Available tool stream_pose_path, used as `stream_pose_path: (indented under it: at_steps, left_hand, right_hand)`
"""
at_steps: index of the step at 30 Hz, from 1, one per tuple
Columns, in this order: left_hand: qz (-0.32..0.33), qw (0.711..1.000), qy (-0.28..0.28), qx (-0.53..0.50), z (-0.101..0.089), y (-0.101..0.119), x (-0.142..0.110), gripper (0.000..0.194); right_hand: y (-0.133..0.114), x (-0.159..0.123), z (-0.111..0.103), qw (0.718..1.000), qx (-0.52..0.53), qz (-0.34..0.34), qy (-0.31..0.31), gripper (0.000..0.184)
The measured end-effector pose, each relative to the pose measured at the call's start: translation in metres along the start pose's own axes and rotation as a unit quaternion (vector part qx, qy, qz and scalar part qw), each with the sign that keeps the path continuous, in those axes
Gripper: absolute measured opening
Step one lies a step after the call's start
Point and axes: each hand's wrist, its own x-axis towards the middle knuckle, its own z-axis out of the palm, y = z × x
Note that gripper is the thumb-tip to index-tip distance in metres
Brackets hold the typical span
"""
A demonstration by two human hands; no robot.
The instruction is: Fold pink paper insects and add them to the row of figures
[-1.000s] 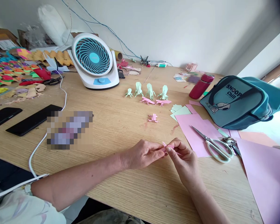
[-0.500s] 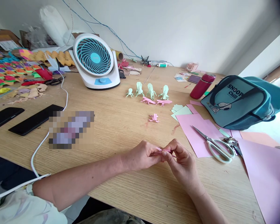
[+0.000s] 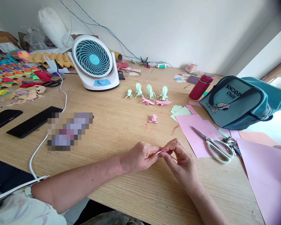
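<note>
A small folded piece of pink paper (image 3: 166, 152) is pinched between my two hands above the front of the table. My left hand (image 3: 142, 157) grips its left end with thumb and fingers. Thumb and forefinger of my right hand (image 3: 180, 159) close on its right part; a thin pink strip shows below those fingers. Much of the folded paper is hidden by the fingers. Beyond my hands lies a small pink origami figure (image 3: 153, 118). Farther back are two longer pink origami insects (image 3: 163, 103), and behind them several pale green origami figures (image 3: 150, 92) stand in a row.
White-handled scissors (image 3: 217, 147) rest on pink paper sheets (image 3: 192, 131) at right. A teal bag (image 3: 236, 101) and red bottle (image 3: 201, 86) stand behind them. A white fan (image 3: 93, 61) is at back left. A white cable (image 3: 34, 156) crosses the table's left side near black cases (image 3: 35, 122).
My fingers have shifted slightly on the pink paper, with the left fingertips now nearer the right ones and covering its upper edge. The whole view has moved a little.
</note>
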Motion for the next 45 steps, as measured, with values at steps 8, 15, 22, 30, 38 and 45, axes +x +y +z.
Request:
stream_pose_path:
  at_steps: [8, 15, 22, 30, 38, 45]
  left_hand:
    - [0.014, 0.995, 0.017, 0.096, -0.002, -0.002, -0.001, 0.026]
    - [0.040, 0.990, 0.110, 0.078, -0.002, -0.001, 0.001, 0.035]
    - [0.036, 0.988, 0.142, 0.051, -0.003, -0.005, 0.003, 0.012]
    - [0.031, 0.986, 0.161, 0.031, -0.008, -0.006, 0.006, 0.008]
    - [-0.162, 0.964, 0.122, -0.174, -0.003, -0.003, 0.007, 0.014]
    - [-0.235, 0.905, 0.063, -0.349, -0.004, -0.003, 0.008, 0.029]
  right_hand:
    - [-0.002, -0.001, 0.002, 1.000, -0.028, -0.002, 0.011, 0.007]
    - [0.001, -0.003, 0.005, 0.992, -0.115, -0.021, 0.041, 0.010]
    - [0.000, -0.003, 0.004, 0.992, -0.112, -0.046, 0.045, 0.012]
    - [0.009, -0.006, 0.003, 0.999, -0.024, 0.023, 0.031, 0.012]
    - [0.012, -0.007, 0.003, 0.999, 0.010, 0.039, 0.021, 0.015]
    - [0.010, -0.005, 0.002, 0.997, 0.038, 0.058, 0.014, 0.014]
